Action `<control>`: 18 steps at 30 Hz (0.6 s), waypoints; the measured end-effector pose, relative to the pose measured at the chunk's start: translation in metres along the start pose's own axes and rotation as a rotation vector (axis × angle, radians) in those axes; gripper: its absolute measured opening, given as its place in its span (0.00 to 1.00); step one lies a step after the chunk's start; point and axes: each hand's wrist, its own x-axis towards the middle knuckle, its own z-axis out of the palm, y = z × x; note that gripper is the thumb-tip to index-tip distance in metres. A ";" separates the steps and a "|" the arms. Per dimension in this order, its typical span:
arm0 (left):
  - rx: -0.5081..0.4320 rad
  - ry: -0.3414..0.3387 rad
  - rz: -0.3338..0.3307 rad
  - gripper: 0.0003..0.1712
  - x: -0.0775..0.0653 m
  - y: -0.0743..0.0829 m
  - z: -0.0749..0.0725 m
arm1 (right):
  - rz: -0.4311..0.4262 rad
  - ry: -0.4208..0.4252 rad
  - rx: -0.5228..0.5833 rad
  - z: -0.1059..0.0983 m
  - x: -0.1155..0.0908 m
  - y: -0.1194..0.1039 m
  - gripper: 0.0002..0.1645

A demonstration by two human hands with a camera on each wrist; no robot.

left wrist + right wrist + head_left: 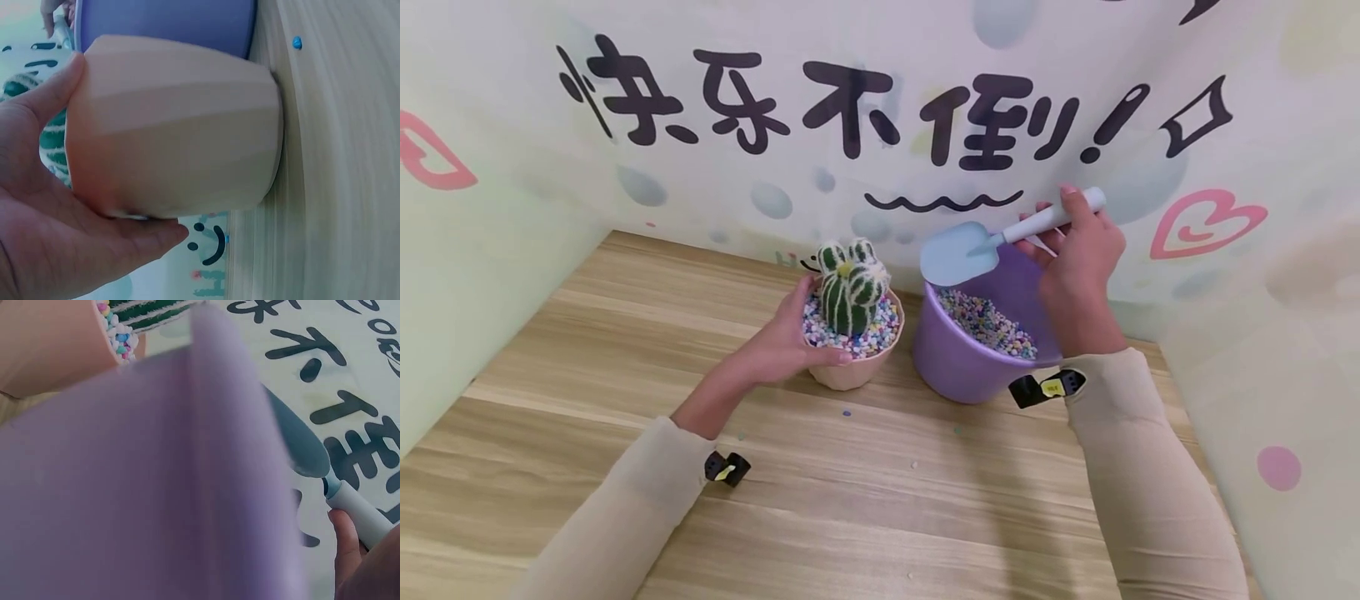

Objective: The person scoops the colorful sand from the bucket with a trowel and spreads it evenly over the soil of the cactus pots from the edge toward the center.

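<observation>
A peach flowerpot (848, 373) stands on the table, holding a green, white-striped cactus (848, 307) among colourful pebbles (880, 335). My left hand (781, 343) grips the pot at its left side, thumb over the near rim; in the left wrist view the hand (56, 206) spans the faceted pot (175, 131). Above the purple bucket (955, 367), my right hand (1088, 260) holds a light-blue trowel (958, 254) by its white handle. Its blade is over the bucket's left rim and looks bare. In the right wrist view the bucket wall (137, 487) hides part of the trowel blade (303, 440).
Multicoloured pebbles (988, 323) lie inside the bucket. A few loose ones, among them a blue pebble (847, 413), are scattered on the wooden table (820, 500). A printed cloth backdrop (775, 200) rises just behind the pot and bucket, with side panels left and right.
</observation>
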 end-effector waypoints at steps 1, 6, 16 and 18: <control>0.006 0.012 -0.014 0.67 0.000 0.001 0.002 | 0.000 0.003 0.003 -0.001 0.001 -0.001 0.16; 0.022 0.067 -0.076 0.68 -0.002 0.005 0.009 | 0.000 0.009 -0.010 -0.007 0.006 -0.008 0.18; 0.046 0.145 -0.140 0.70 -0.004 0.011 0.020 | 0.041 -0.029 -0.116 -0.022 0.018 -0.012 0.19; 0.055 0.164 -0.146 0.70 -0.003 0.012 0.022 | 0.049 -0.052 -0.128 -0.024 0.020 -0.011 0.19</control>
